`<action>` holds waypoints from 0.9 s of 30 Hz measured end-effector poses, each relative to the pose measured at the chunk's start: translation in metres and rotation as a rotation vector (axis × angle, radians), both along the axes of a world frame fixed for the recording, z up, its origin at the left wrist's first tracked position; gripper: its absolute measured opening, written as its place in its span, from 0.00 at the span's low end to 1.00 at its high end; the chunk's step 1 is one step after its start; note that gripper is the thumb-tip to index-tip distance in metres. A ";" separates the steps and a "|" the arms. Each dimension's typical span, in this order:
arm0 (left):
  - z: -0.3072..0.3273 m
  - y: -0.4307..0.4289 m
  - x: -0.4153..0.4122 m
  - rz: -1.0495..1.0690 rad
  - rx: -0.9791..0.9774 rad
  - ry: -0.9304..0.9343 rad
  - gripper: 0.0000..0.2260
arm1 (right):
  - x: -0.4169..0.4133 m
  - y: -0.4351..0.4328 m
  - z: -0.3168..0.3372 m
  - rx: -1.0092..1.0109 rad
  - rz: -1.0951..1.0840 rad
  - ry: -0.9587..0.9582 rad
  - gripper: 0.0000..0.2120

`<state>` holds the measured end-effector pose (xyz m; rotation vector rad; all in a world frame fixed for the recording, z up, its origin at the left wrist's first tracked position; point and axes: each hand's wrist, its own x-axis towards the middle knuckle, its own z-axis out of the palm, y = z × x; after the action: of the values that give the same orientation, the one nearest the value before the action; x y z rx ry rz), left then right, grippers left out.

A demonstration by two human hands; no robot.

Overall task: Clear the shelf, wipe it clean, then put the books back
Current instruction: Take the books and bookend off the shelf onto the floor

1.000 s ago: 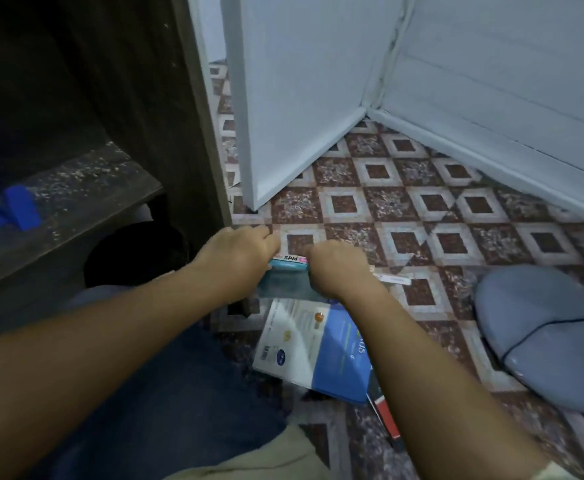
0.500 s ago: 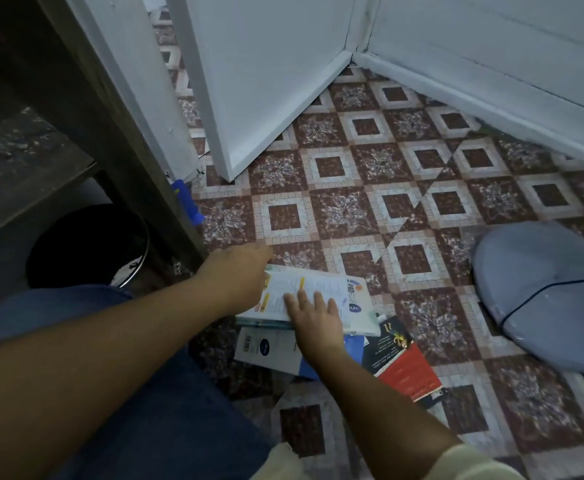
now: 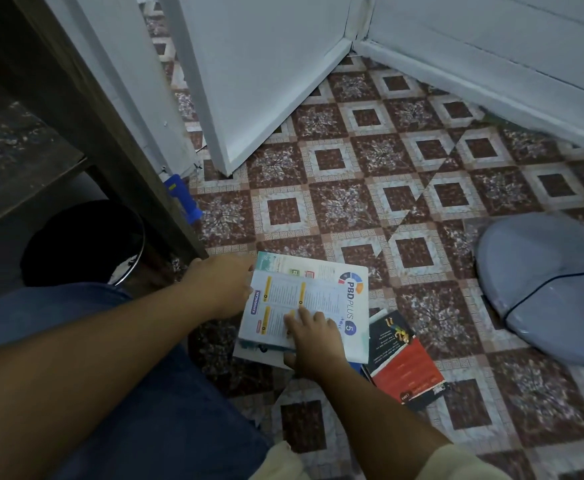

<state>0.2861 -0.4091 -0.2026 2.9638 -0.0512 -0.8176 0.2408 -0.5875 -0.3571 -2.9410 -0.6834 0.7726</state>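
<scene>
Left hand (image 3: 219,285) is gripping the books (image 3: 318,296) at their edge, right hand (image 3: 313,337) is pressing flat-fingered on top; uneven books are risking sliding apart on lift.

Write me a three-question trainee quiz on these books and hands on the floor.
1. True or false: the white PBD Plus workbook lies on top of other books on the brown patterned tile floor.
2. The left hand holds the workbook's left edge. Where do the fingers of the right hand lie? A. flat on top of the workbook; B. on the bare floor; C. on a shelf.
3. Fill in: the red and black paperback lies on the workbook's ___ side.
Key: 1 true; 2 A; 3 right.
</scene>
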 end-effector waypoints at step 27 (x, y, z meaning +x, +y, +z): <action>0.174 0.251 -0.164 0.639 -0.214 -0.781 0.08 | -0.003 0.273 0.358 0.518 0.462 -0.577 0.15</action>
<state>0.1226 -0.1582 -0.0290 2.6213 0.6709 0.3918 0.2383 -0.3148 0.0009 -2.5147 -1.3750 -0.2670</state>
